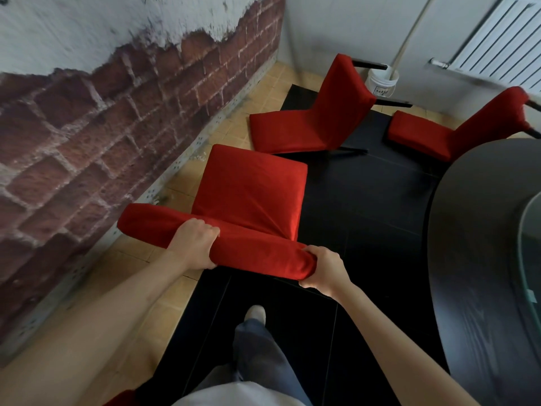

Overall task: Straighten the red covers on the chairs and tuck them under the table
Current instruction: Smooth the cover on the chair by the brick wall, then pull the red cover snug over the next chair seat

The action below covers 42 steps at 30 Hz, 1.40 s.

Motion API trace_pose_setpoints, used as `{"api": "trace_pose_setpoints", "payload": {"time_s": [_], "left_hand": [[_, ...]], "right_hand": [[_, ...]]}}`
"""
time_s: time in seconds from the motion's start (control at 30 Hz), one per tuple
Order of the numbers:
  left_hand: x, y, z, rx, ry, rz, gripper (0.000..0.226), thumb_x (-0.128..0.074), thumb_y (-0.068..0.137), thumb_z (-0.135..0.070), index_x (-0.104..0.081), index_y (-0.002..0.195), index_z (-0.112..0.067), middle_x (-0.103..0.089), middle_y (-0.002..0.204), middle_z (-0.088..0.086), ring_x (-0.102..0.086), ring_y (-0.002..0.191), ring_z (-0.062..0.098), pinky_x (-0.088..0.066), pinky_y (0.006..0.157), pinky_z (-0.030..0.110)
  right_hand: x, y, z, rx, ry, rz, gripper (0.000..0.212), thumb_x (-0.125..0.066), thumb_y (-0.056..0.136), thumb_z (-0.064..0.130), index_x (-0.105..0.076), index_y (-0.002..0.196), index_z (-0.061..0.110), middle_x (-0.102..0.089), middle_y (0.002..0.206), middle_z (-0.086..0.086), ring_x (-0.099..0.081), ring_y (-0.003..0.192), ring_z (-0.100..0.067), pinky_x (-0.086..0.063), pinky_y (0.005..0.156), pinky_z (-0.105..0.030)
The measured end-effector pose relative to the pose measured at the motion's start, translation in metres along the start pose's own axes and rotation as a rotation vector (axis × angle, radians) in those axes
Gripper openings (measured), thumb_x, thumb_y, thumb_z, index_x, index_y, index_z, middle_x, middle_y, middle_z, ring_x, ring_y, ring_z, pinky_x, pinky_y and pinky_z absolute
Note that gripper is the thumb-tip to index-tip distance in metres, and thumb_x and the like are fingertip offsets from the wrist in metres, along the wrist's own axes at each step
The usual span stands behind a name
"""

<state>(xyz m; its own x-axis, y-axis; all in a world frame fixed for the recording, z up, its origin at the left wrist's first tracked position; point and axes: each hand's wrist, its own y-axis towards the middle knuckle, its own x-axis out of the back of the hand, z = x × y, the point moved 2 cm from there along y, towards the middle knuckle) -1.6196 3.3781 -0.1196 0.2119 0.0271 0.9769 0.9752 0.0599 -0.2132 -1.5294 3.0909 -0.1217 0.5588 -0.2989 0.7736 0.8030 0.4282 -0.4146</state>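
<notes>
A chair in a red cover stands right in front of me, its seat facing away and its backrest top nearest me. My left hand grips the backrest top near its middle. My right hand is closed on the backrest's right end. A second red-covered chair lies tipped over farther back, its dark legs pointing right. A third red-covered chair lies tipped by the dark round table at the right.
A brick-patterned wall runs close along the left. A white bucket with a pole stands in the far corner under a radiator. A glass turntable edge sits on the table. My foot stands on the black floor.
</notes>
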Motion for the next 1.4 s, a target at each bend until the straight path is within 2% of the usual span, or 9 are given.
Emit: {"api": "trace_pose_setpoints", "payload": {"time_s": [0.3,0.43,0.67,0.77,0.87,1.03,1.17,1.27,1.4], "left_hand": [[-0.005,-0.055,0.002,0.049,-0.030,0.021,0.060,-0.080,0.058,-0.052,-0.066,0.106,-0.019,-0.068,0.095,-0.003,-0.060,0.091,0.016,-0.042,0.087,0.028],[-0.003,-0.084,0.003,0.079,-0.051,0.022,0.052,-0.078,0.058,-0.056,-0.065,0.095,-0.021,-0.067,0.087,-0.006,-0.060,0.086,0.014,-0.044,0.083,0.027],[-0.016,-0.131,-0.004,0.109,-0.053,0.000,0.050,-0.078,0.055,-0.056,-0.065,0.087,-0.020,-0.065,0.080,-0.007,-0.059,0.079,0.015,-0.045,0.073,0.027],[-0.014,-0.132,-0.005,0.124,-0.045,-0.006,0.056,-0.080,0.053,-0.054,-0.066,0.094,-0.018,-0.067,0.084,-0.004,-0.060,0.082,0.017,-0.046,0.074,0.028],[-0.017,-0.132,-0.007,0.144,-0.054,-0.006,0.068,-0.082,0.053,-0.057,-0.063,0.106,-0.018,-0.066,0.094,-0.004,-0.059,0.090,0.016,-0.047,0.081,0.030],[-0.021,-0.135,-0.006,0.164,-0.097,0.017,0.090,-0.073,0.056,-0.071,-0.048,0.129,-0.025,-0.057,0.120,-0.005,-0.051,0.113,0.017,-0.035,0.100,0.034],[-0.014,-0.131,-0.009,0.159,-0.217,0.047,0.103,-0.063,0.059,-0.080,-0.036,0.145,-0.029,-0.046,0.140,-0.003,-0.042,0.129,0.020,-0.026,0.111,0.040],[0.003,-0.113,-0.020,0.162,-0.325,0.008,0.100,-0.062,0.062,-0.079,-0.035,0.145,-0.030,-0.048,0.139,-0.001,-0.044,0.129,0.022,-0.029,0.111,0.042],[0.025,-0.075,-0.045,0.131,-0.373,-0.020,0.091,-0.062,0.066,-0.075,-0.038,0.142,-0.032,-0.056,0.130,-0.005,-0.051,0.121,0.018,-0.032,0.106,0.041]], "right_hand": [[-0.023,-0.034,0.011,0.063,0.004,0.025,0.077,-0.084,0.054,0.008,-0.060,0.126,0.023,-0.062,0.110,-0.001,-0.061,0.098,-0.020,-0.052,0.085,-0.029],[-0.028,-0.044,0.017,0.094,0.010,0.071,0.073,-0.084,0.051,0.009,-0.063,0.120,0.026,-0.064,0.102,0.001,-0.062,0.094,-0.018,-0.054,0.083,-0.032],[-0.044,-0.064,0.018,0.156,-0.009,0.090,0.078,-0.086,0.050,0.014,-0.061,0.122,0.031,-0.064,0.104,0.005,-0.062,0.095,-0.015,-0.051,0.081,-0.025],[-0.045,-0.064,0.018,0.162,-0.011,0.069,0.081,-0.087,0.051,0.018,-0.059,0.126,0.032,-0.064,0.110,0.004,-0.062,0.100,-0.016,-0.050,0.083,-0.025],[-0.046,-0.067,0.017,0.147,0.007,0.063,0.087,-0.090,0.052,0.022,-0.055,0.131,0.033,-0.061,0.119,0.003,-0.058,0.109,-0.018,-0.048,0.093,-0.031],[-0.043,-0.069,0.008,0.119,0.060,0.072,0.104,-0.090,0.052,0.027,-0.038,0.143,0.031,-0.055,0.128,0.002,-0.052,0.118,-0.021,-0.041,0.097,-0.030],[-0.029,-0.070,-0.007,0.088,0.064,0.151,0.116,-0.091,0.053,0.020,-0.027,0.149,0.033,-0.052,0.136,-0.002,-0.055,0.119,-0.025,-0.046,0.098,-0.034],[-0.013,-0.068,-0.024,0.033,0.083,0.170,0.116,-0.090,0.057,0.015,-0.023,0.151,0.034,-0.047,0.144,-0.006,-0.053,0.122,-0.027,-0.049,0.096,-0.038],[0.013,-0.061,-0.045,-0.018,0.100,0.158,0.109,-0.087,0.065,0.012,-0.023,0.151,0.033,-0.044,0.147,-0.006,-0.051,0.124,-0.026,-0.048,0.082,-0.028]]}}
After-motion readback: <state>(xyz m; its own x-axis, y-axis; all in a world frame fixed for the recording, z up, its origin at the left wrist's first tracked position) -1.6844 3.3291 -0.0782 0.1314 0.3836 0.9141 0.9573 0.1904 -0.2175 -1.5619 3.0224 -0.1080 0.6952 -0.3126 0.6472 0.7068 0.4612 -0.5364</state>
